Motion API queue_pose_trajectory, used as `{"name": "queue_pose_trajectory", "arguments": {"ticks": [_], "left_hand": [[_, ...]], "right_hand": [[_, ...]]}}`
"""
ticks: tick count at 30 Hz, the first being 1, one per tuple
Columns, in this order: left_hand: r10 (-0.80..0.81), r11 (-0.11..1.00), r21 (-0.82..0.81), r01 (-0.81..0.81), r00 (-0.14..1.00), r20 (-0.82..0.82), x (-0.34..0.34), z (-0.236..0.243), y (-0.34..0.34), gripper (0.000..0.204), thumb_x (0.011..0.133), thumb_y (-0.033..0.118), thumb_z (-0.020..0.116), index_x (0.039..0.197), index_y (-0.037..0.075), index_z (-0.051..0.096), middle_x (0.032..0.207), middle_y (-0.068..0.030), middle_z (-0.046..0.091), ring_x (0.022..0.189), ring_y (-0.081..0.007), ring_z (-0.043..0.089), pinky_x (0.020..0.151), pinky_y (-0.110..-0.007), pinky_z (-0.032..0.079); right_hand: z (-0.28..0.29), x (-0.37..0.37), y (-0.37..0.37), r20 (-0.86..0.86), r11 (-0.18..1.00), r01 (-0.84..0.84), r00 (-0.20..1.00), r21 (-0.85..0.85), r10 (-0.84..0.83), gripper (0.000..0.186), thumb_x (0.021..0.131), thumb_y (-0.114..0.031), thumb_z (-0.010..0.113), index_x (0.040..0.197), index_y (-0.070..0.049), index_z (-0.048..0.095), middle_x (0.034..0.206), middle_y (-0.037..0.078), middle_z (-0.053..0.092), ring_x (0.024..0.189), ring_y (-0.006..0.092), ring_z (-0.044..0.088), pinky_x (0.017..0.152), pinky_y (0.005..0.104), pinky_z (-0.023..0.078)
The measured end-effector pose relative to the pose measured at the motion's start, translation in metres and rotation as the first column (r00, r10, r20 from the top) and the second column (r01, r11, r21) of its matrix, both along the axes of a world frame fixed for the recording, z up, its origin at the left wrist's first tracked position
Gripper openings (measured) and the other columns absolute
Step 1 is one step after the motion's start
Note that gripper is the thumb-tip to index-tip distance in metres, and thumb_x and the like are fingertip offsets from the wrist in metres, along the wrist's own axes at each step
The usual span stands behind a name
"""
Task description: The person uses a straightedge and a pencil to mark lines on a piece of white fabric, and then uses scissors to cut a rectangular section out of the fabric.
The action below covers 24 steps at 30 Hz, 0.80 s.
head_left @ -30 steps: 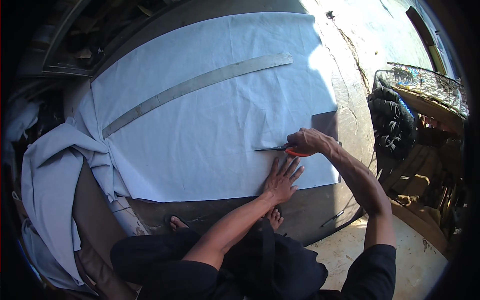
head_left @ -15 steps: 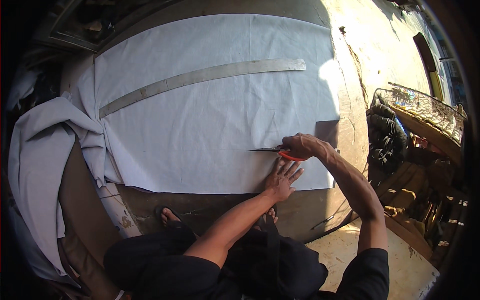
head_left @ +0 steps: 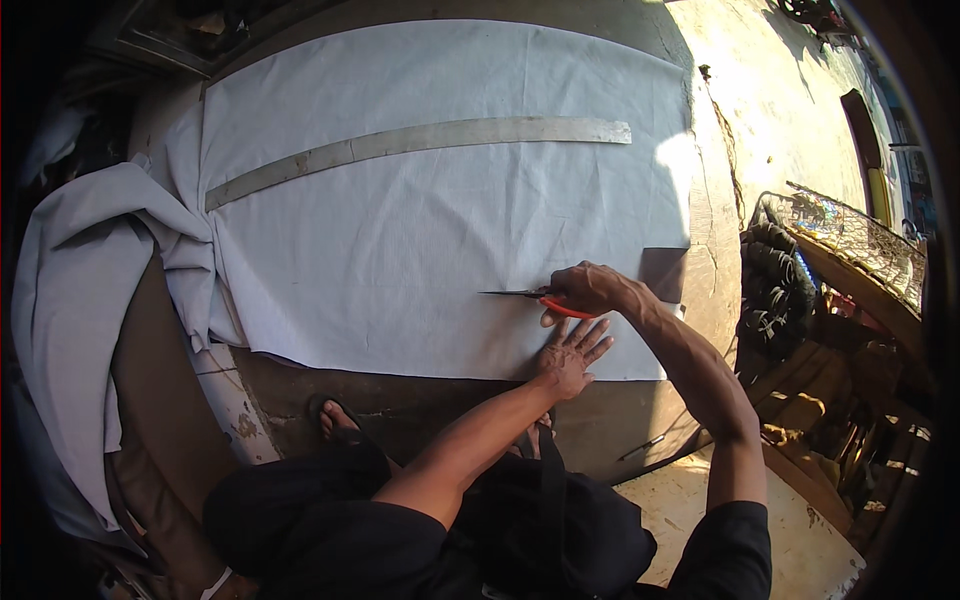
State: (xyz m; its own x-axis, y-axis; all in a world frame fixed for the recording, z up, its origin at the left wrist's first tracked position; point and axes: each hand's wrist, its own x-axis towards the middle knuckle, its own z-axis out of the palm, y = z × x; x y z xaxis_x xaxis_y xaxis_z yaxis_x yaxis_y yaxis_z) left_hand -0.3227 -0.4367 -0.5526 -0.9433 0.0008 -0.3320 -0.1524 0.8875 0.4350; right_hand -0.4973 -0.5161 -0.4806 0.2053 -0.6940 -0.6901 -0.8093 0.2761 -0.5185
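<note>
The pale grey cloth (head_left: 390, 250) is lying spread on the dark grey floor (head_left: 590, 440), and its near edge is toward the person. The scissors (head_left: 568, 309), with orange-red handles and dark blades, are over the cloth, nearer to its near edge than to its far edge, and the tips point to its left edge. The right hand (head_left: 590, 290) is closed around these handles; how far the blades are open, I cannot tell. The left hand (head_left: 570, 365) has hold of nothing; it is open, palm down, with fingers spread, resting on the cloth at its near edge, toward the near right corner, just beside the scissors. A long metal-coloured strip (head_left: 420, 140) lies across the farther half of the cloth, from the left edge almost to the right edge; any marks on it are too small for reading. At the left edge the cloth is gathered in folds, beside a brown cloth (head_left: 165, 370). Beyond the right edge, well apart from the hands, there is a wire basket (head_left: 850, 240)
</note>
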Motion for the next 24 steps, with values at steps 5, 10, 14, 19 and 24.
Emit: {"name": "queue_pose_trajectory", "arguments": {"ticks": [5,10,14,19,24], "left_hand": [[-0.046,0.999,0.026,0.045,0.998,0.038,-0.006,0.010,-0.003,0.078,0.099,0.054,0.043,0.162,0.022,0.011,0.170,-0.0065,0.000,0.155,-0.0339,-0.007,0.119,-0.065,-0.008],[-0.026,1.000,0.006,0.026,0.999,0.026,0.002,0.002,-0.003,0.079,0.098,0.054,0.043,0.162,0.021,0.011,0.170,-0.0074,0.000,0.156,-0.0337,-0.006,0.119,-0.065,-0.009],[-0.068,0.997,0.024,0.067,0.997,0.026,-0.006,0.011,-0.003,0.083,0.097,0.057,0.045,0.162,0.020,0.010,0.170,-0.0083,0.000,0.156,-0.0334,-0.004,0.119,-0.065,-0.009],[0.071,0.953,0.303,0.007,0.967,-0.244,0.011,0.003,-0.023,0.080,0.090,0.043,0.062,0.157,0.015,0.031,0.167,-0.0156,0.013,0.155,-0.0372,0.006,0.118,-0.068,0.001],[0.200,0.932,0.327,-0.157,0.974,-0.103,0.050,0.009,-0.045,0.080,0.091,0.048,0.058,0.158,0.016,0.030,0.168,-0.0155,0.010,0.155,-0.0354,0.004,0.118,-0.068,-0.001]], "right_hand": [[-0.014,-0.010,0.004,0.036,1.000,-0.002,0.999,-0.002,0.002,0.072,0.080,-0.075,0.066,0.091,-0.004,0.075,0.085,0.017,0.072,0.084,0.0355,0.070,0.076,0.0469,0.054],[0.007,0.022,-0.014,-0.004,0.998,0.011,1.000,0.066,-0.011,0.065,0.079,-0.068,0.072,0.090,-0.004,0.075,0.085,0.017,0.072,0.083,0.0345,0.070,0.077,0.0449,0.054],[-0.010,0.015,-0.013,0.019,1.000,0.015,1.000,0.018,-0.015,0.064,0.080,-0.066,0.072,0.090,-0.003,0.075,0.084,0.018,0.072,0.083,0.0346,0.070,0.076,0.0443,0.053],[-0.018,0.015,-0.010,0.052,0.999,0.043,0.998,0.012,-0.044,0.059,0.083,-0.062,0.071,0.088,-0.003,0.074,0.085,0.018,0.072,0.083,0.0351,0.070,0.076,0.0442,0.053],[-0.017,0.022,-0.012,0.019,0.999,0.025,1.000,-0.030,-0.024,0.046,0.092,-0.050,0.065,0.092,-0.005,0.074,0.082,0.016,0.072,0.078,0.0313,0.070,0.072,0.0416,0.053]]}}
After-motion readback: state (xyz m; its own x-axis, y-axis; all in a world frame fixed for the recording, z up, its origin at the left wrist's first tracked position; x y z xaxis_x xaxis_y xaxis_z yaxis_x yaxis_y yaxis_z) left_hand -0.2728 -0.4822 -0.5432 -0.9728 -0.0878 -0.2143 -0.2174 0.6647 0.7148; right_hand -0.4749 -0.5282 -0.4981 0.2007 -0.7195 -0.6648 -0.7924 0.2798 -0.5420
